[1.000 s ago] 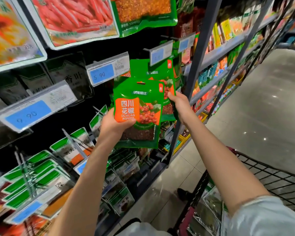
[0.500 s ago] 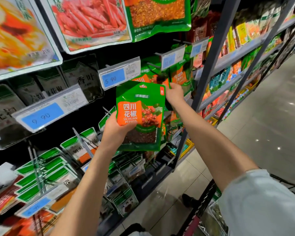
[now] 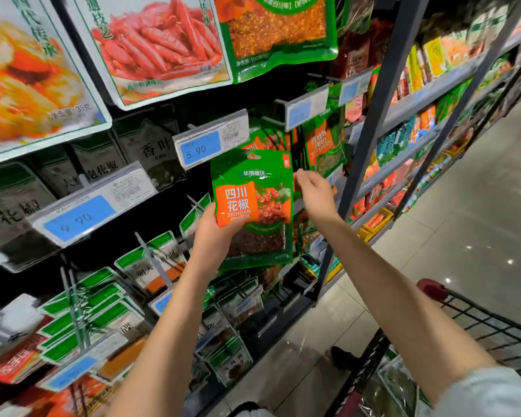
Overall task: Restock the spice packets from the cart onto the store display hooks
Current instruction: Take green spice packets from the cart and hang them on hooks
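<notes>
Supermarket spice rack (image 3: 382, 94) — left hand (image 3: 218, 236) clamps a Sichuan pepper packet (image 3: 254, 188) upright, likely for hooking; right hand (image 3: 316, 192) beside it, fingers loosely curled, empty.

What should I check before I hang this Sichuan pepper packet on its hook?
1. Left hand grip on the Sichuan pepper packet: ok, it holds the lower left part.
2. Packet upright, label facing out: ok.
3. Right hand free to help: ok, it holds nothing.
4. Matching packets behind the 5.90 price tag: ok, same green and orange look.
5. Room left behind that tag: cannot tell, hidden.
</notes>
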Action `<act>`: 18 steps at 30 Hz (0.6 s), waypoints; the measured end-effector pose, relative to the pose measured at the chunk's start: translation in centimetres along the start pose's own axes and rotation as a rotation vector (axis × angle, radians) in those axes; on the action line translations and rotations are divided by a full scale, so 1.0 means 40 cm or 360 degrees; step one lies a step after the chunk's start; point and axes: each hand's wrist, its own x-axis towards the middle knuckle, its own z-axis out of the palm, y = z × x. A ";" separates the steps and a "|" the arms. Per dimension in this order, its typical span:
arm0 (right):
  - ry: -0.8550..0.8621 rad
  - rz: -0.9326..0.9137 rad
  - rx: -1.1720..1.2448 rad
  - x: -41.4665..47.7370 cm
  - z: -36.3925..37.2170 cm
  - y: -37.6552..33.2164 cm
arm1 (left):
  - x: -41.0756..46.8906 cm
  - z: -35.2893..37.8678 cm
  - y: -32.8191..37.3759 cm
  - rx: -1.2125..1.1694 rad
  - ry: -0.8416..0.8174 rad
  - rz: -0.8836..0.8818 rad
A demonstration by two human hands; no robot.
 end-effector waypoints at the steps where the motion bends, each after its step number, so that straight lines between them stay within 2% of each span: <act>1: -0.0107 0.0096 0.0098 -0.012 -0.008 0.001 | 0.010 0.012 0.004 -0.0008 -0.0001 0.0012; 4: -0.0234 0.0235 0.0190 -0.001 -0.023 0.019 | 0.046 0.047 0.022 -0.0053 0.0010 0.0058; 9: -0.0103 0.0165 0.0256 0.004 -0.047 0.004 | 0.097 0.091 0.039 -0.0022 -0.0091 0.0128; 18: -0.0065 0.0139 0.0412 0.027 -0.049 0.044 | 0.103 0.120 0.023 -0.0027 -0.0095 0.0192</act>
